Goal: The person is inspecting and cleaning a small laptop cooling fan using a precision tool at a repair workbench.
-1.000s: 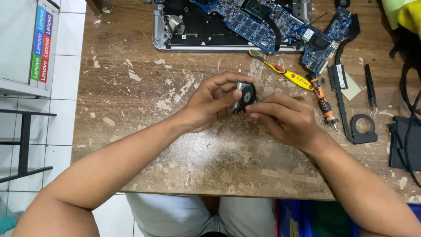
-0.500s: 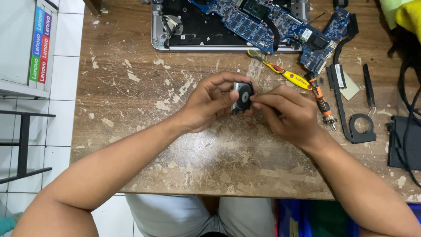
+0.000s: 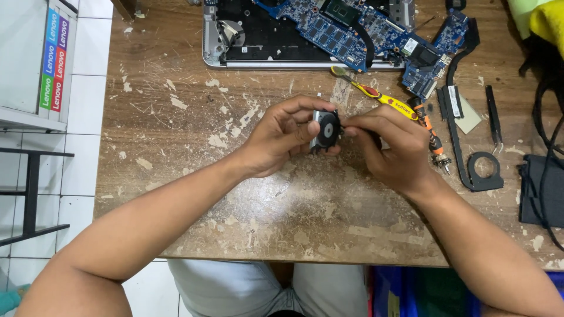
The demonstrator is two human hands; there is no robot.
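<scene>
Both the left hand (image 3: 281, 138) and the right hand (image 3: 392, 147) pinch a small black laptop fan (image 3: 326, 130) above the table (image 3: 194, 194) middle, seemingly inspecting it; next, careful fingertip turning seems needed.

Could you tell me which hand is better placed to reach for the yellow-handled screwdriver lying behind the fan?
Probably the right hand: the yellow-handled screwdriver lies just beyond its knuckles, and only its fingertips pinch the small black fan. The left hand cradles the fan and sits farther away.
</scene>
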